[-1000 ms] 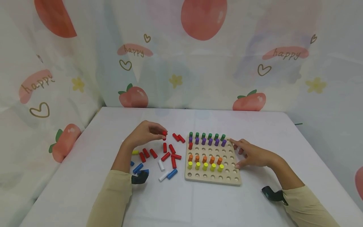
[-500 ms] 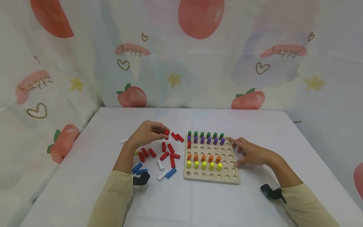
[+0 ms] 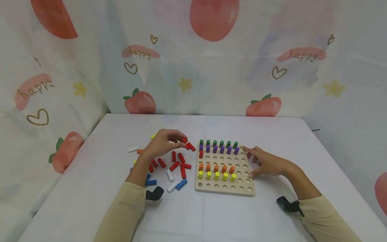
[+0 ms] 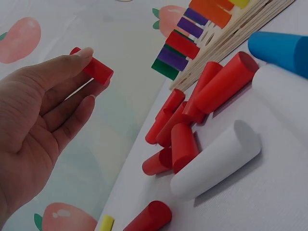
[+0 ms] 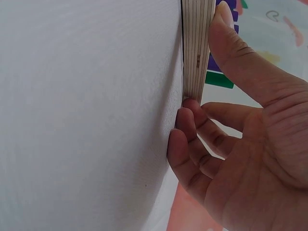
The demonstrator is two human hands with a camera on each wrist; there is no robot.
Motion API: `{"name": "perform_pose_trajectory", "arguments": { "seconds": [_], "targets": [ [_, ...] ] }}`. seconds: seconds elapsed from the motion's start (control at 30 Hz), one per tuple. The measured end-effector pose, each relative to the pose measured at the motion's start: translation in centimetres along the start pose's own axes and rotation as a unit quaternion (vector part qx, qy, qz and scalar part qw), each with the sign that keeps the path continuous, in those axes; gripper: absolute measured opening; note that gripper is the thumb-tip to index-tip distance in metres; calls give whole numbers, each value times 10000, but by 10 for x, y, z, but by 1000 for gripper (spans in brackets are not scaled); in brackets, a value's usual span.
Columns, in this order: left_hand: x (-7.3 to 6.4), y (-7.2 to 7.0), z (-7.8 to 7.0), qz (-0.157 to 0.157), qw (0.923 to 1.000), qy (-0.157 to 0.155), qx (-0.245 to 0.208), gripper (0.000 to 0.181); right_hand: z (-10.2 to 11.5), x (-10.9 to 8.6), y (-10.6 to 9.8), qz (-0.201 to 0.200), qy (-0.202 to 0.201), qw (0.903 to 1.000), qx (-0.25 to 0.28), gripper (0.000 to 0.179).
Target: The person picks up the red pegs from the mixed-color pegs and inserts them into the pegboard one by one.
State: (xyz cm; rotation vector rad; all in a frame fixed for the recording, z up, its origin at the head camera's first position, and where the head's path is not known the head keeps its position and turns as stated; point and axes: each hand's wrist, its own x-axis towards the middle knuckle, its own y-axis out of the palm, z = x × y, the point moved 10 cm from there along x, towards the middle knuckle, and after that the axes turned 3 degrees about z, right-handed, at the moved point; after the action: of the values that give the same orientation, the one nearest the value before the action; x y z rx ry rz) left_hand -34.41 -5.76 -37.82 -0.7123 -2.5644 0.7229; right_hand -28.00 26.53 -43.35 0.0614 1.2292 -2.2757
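Observation:
My left hand (image 3: 159, 144) pinches a red peg (image 4: 99, 71) between thumb and fingertips, held above the table left of the wooden pegboard (image 3: 224, 193). Beneath it lie two loose red pegs (image 3: 191, 147). On the board stand a green row (image 3: 222, 143), a purple row (image 3: 222, 150), one red peg (image 3: 201, 154), an orange row (image 3: 224, 169) and a yellow row (image 3: 216, 176). At the board's right side, my right hand (image 3: 269, 162) grips the edge. In the right wrist view its thumb lies on the pegged face, and its other fingers bend against the board's edge (image 5: 196, 48) and the tabletop.
Loose red pegs (image 3: 174, 166), white pegs (image 3: 170, 175) and blue pegs (image 3: 181, 184) lie scattered left of the board. A white peg (image 3: 133, 149) and an orange peg (image 3: 140, 151) lie farther left. A printed curtain (image 3: 211, 77) hangs behind the white table (image 3: 226, 218).
My left hand has moved right with the red peg, nearer the pegboard and over the two loose red pegs. The right hand stays on the board's edge. The view has shifted slightly.

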Motion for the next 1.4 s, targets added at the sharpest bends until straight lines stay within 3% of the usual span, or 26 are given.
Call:
{"name": "perform_pose_trajectory", "arguments": {
  "seconds": [0.43,0.8,1.0,1.23,1.4],
  "targets": [
    [5,18,4,-108,9992,-313,-204,26,-3,-1,3,21,66,10000,40,107],
    [4,14,-1,-176,9989,-259,-334,27,-3,1,3,23,106,9999,23,107],
    [8,18,-3,-166,9988,-228,-402,26,-4,0,1,1,110,9999,28,107],
    [12,26,1,-123,9982,-418,-417,25,-3,0,1,5,93,10000,33,107],
    [18,33,-2,-4,9989,-230,-412,25,-3,1,0,-13,54,10000,-19,107]
  ]
}}
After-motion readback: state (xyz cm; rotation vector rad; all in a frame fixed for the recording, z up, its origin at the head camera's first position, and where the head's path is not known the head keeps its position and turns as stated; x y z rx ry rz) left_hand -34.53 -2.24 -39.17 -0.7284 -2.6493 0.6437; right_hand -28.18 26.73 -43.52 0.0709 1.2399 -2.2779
